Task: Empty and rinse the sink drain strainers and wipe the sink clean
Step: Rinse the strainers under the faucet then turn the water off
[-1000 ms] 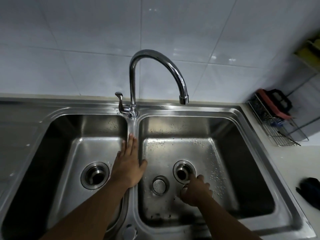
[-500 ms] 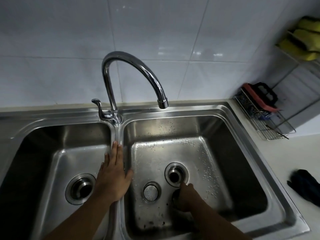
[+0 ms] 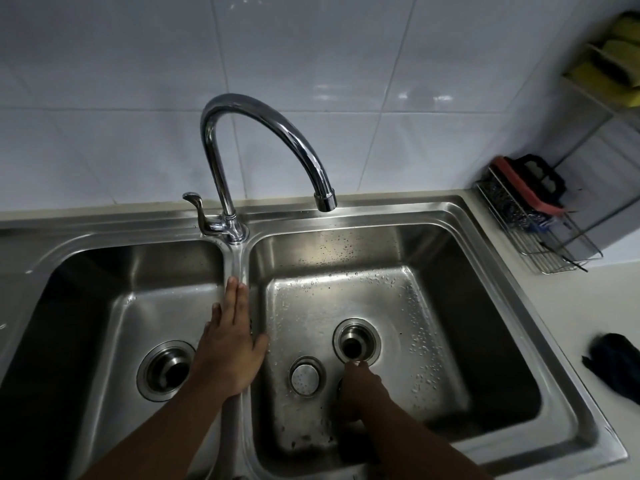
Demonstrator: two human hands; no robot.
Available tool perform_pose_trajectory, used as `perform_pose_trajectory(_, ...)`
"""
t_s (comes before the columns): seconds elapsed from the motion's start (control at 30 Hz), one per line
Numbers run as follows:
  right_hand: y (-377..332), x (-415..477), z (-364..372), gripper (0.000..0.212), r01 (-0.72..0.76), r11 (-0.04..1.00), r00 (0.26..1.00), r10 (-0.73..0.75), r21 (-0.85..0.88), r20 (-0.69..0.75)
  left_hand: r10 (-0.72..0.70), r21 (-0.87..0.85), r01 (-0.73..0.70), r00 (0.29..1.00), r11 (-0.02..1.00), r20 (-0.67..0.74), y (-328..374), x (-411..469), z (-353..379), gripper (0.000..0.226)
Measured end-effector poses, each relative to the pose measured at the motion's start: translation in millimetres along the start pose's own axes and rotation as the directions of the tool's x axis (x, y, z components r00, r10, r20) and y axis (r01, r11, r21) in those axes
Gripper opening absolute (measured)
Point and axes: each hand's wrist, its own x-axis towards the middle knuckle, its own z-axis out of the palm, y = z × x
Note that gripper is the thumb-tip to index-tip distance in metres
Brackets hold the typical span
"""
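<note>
The left drain is just left of the left hand. That hand lies flat and loose on the divider. A round cap lies in the right bowl. The right hand is nearest the right drain, which is just past its fingertips. Its fingers curl down, and I cannot tell if they hold anything.

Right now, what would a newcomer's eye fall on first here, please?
The tall chrome faucet arches over the double steel sink, spout above the right basin. The left hand rests flat on the divider; the right hand reaches down beside the open drain and a round stopper.
</note>
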Motion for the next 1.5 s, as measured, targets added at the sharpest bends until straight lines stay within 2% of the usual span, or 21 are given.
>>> perform_pose_trajectory(0.17,4,4,-1,0.069,-0.037,0.999,0.999,0.037,0.009,-0.01,-0.001,-0.006,0.001,1.0,1.0,-0.004,0,-1,0,0.095)
perform_pose_trajectory(0.33,2,2,-8,0.086,-0.036,0.996,0.999,0.037,-0.078,0.014,0.006,-0.005,-0.007,1.0,1.0,-0.009,-5,0,3,0.095)
perform_pose_trajectory(0.67,11,0,-27,0.083,0.075,0.997,0.997,-0.075,-0.002,0.021,0.0,0.011,0.0,1.0,1.0,0.019,-1,-2,-1,0.096)
perform_pose_trajectory(0.87,22,-10,-61,0.112,0.148,0.987,0.984,-0.141,0.06,-0.105,-0.014,0.056,0.013,0.999,0.998,0.029,2,0,-2,0.094)
perform_pose_trajectory(1.0,42,-19,-85,0.096,0.187,0.976,0.964,-0.16,0.109,-0.213,-0.025,0.089,0.022,0.999,0.996,0.031,3,2,-2,0.095)
perform_pose_trajectory(1.1,54,-27,-96,0.085,0.158,0.975,0.962,-0.116,0.156,-0.249,-0.054,0.129,0.049,0.998,0.99,0.033,4,2,-2,0.094)
perform_pose_trajectory(1.3,57,-51,-95,0.076,0.154,0.974,0.947,-0.096,0.169,-0.306,-0.1,0.322,0.102,0.995,0.941,-0.024,25,-1,-4,0.09)
perform_pose_trajectory(1.37,56,-60,-98,0.072,0.161,0.967,0.944,-0.092,0.198,-0.318,-0.06,0.338,0.064,0.998,0.939,-0.023,46,-2,-8,0.084)
perform_pose_trajectory(1.5,54,-83,-117,0.069,0.164,0.962,0.936,-0.082,0.216,-0.343,0.078,0.322,-0.103,0.993,0.941,0.09,102,-2,-18,0.066)
